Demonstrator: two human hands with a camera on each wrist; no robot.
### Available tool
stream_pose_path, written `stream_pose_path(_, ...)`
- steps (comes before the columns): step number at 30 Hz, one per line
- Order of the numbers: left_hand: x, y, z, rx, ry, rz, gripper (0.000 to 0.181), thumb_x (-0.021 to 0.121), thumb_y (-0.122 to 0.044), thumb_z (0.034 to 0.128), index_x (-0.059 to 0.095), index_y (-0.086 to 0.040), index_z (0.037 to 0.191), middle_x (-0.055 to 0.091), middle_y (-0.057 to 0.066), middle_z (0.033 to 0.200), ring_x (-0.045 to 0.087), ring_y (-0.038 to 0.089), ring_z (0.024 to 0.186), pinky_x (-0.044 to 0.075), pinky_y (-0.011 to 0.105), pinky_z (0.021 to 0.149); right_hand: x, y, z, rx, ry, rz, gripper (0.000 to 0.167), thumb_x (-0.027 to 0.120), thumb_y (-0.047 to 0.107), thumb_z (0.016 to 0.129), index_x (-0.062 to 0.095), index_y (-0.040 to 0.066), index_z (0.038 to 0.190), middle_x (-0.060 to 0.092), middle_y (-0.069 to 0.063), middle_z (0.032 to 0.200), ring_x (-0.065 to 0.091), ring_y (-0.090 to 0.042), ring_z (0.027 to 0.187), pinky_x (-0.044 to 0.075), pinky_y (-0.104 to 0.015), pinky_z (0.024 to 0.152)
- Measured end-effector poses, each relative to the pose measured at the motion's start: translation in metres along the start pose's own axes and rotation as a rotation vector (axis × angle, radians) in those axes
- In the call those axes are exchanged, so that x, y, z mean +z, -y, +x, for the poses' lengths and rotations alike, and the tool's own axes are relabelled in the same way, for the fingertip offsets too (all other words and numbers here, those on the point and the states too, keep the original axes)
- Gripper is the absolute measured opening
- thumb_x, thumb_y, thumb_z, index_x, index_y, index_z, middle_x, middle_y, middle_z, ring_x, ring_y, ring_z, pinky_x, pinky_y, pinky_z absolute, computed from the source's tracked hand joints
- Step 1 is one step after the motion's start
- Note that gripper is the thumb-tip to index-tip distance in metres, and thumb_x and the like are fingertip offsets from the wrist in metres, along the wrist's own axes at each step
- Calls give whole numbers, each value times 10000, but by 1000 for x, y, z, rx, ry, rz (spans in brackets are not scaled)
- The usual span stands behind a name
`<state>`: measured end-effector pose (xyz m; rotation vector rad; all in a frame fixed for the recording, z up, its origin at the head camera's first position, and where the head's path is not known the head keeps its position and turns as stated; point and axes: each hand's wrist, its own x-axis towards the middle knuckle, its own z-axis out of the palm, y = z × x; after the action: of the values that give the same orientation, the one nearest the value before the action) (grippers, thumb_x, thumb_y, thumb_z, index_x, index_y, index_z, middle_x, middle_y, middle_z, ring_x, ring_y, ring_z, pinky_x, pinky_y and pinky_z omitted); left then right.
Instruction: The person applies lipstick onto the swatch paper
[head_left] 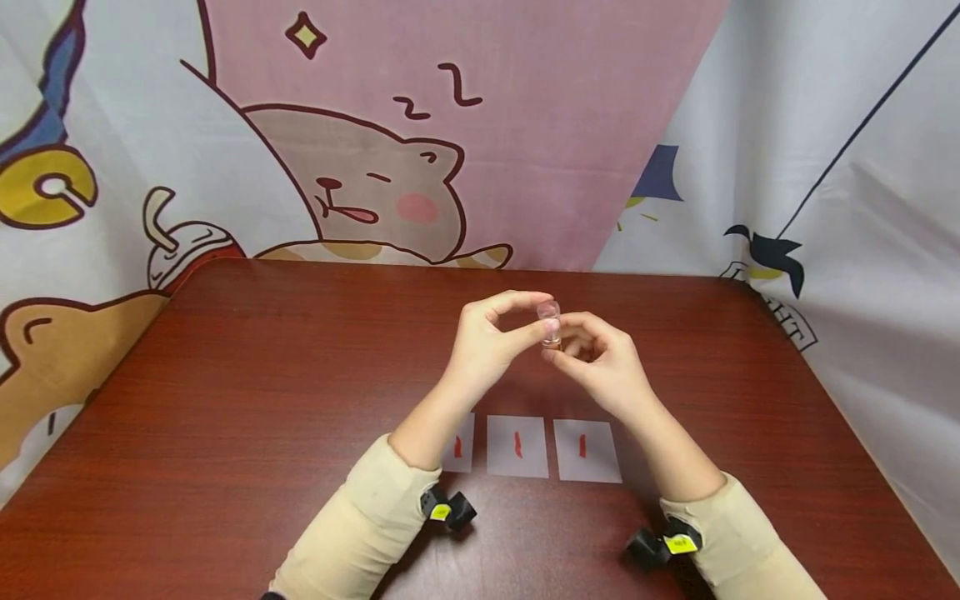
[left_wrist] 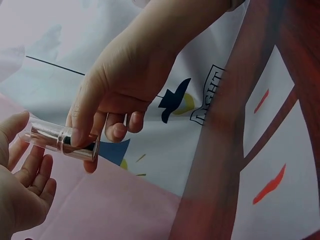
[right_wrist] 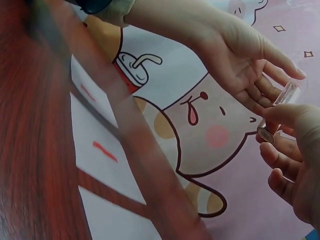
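Both hands meet above the table on one small lipstick tube (head_left: 549, 311), held upright in the head view. It has a clear cap and a shiny rose-gold base, plainest in the left wrist view as a lipstick (left_wrist: 46, 134). My left hand (head_left: 486, 343) pinches the clear capped end between thumb and forefinger. Lower down, my right hand (head_left: 613, 373) grips the metallic base between thumb and fingers. The round bottom of the base faces the camera in the right wrist view. Whether cap and base are joined or slightly apart I cannot tell.
Under the forearms, white cards lie in a row on the dark red wooden table (head_left: 262, 400): a middle card (head_left: 517, 467), a right card (head_left: 591, 468) and a left card (head_left: 463, 461) partly covered by the left arm. Each bears a red stroke. A cartoon-printed curtain (head_left: 570, 125) hangs behind.
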<state>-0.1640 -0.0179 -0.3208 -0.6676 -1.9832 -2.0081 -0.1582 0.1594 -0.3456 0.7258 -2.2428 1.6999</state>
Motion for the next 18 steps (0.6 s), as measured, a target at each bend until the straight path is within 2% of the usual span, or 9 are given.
stream_pose_path(6,9,9,2,-15,14,24,268,777,-78,795,725,-25,1053,717,35,990,612,75,1007,402,299,967,-8,-11,0,27,14,-56,322,709,-149,751,642,-5,1030,700,-135,867,595,-125,601,452,-200,525)
stream_pose_path(13,19,22,1,-48,45,49,284,792,-94,784,731,-33,1055,714,34,1004,607,59,1007,396,309,979,-11,9,-5,84,36,-183,244,739,-96,754,647,-6,962,670,-144,760,562,-134,578,422,-230,523)
stream_pose_path(18,26,30,0,-71,69,55,274,793,-100,785,733,-29,1043,718,24,972,612,55,974,436,335,944,-16,4,-11,105,51,-262,217,755,-64,756,652,18,929,631,-107,678,550,-125,573,413,-238,521)
